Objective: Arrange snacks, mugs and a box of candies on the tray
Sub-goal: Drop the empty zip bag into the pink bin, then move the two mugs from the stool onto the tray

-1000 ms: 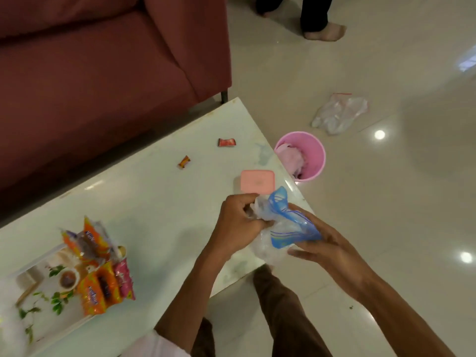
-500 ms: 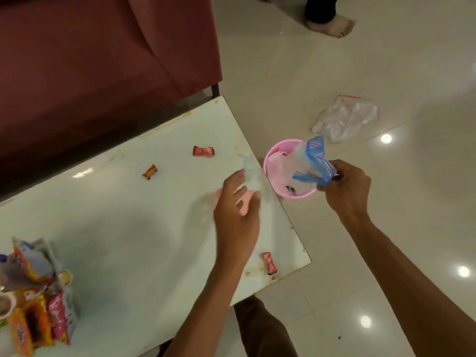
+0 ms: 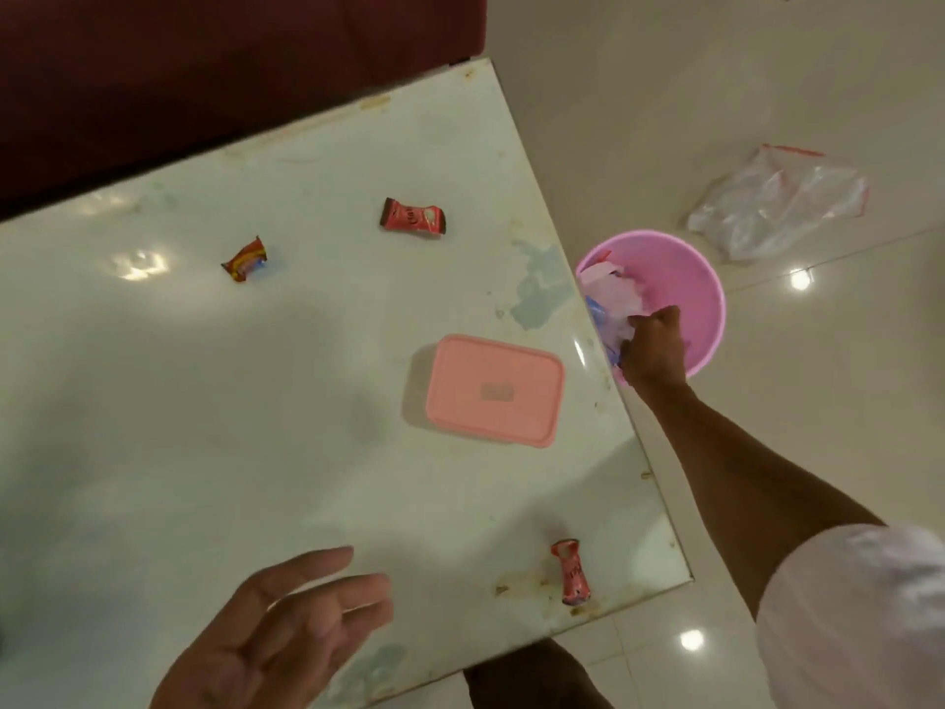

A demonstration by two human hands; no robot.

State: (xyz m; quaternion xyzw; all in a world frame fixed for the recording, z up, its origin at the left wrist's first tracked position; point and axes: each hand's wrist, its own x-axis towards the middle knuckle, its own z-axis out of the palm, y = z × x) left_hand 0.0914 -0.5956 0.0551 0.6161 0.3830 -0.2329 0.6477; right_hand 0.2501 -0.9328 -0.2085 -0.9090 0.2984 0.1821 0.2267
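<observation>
A pink lidded box [image 3: 495, 389] lies on the white table [image 3: 204, 427], near its right edge. Three wrapped candies lie loose on the tabletop: a red one [image 3: 412, 217] at the back, an orange-red one [image 3: 244, 259] to its left, a red one [image 3: 571, 571] near the front right corner. My right hand [image 3: 653, 345] reaches down into the pink bin [image 3: 680, 278] beside the table and grips a crumpled blue-and-clear plastic bag [image 3: 608, 319]. My left hand [image 3: 286, 637] hovers above the front of the table, palm up, fingers relaxed, holding nothing. The tray is out of view.
A dark red sofa [image 3: 204, 69] runs along the table's far side. A clear plastic bag [image 3: 777, 202] lies on the tiled floor behind the bin. My knee [image 3: 526, 678] shows below the table's front edge.
My right hand has pushed the plastic bag from above the bin's rim down into it. My left hand has lifted off the pink box and drawn back. The view has shifted right, losing the tray.
</observation>
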